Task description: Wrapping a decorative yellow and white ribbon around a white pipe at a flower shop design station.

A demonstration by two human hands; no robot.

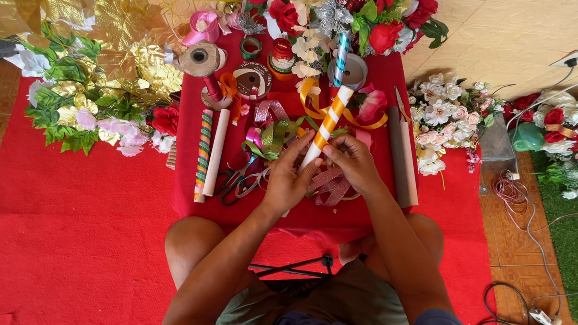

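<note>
The person's bare knees and forearms are filling the lower part of the view, both arms reaching forward and angling inward over a low counter (pixel 191 154) draped in red cloth. The left hand (pixel 288 175) is curling around the near end of a white tube (pixel 326 125) wound with an orange ribbon, its fingers (pixel 299 149) closing on the shaft. The right hand (pixel 354 163) is meeting it from the other side, fingers (pixel 333 151) pinching tight on the same end, so the tube is slanting up and away from the hands over the middle of the counter. Just under the hands a glittery pink ribbon (pixel 329 180) is lying in loose loops. Left of the tube, black-handled scissors (pixel 234 181) are resting beside a striped roll (pixel 202 147) and a plain pale roll (pixel 215 143). Beyond the tube, ribbon spools (pixel 253 79) are standing before red fabric roses (pixel 286 16). Right of the tube, cream and pink artificial blossoms (pixel 440 120) are spilling off the counter edge; far left of it, crinkled gold foil leaves (pixel 128 39) are glinting.
</note>
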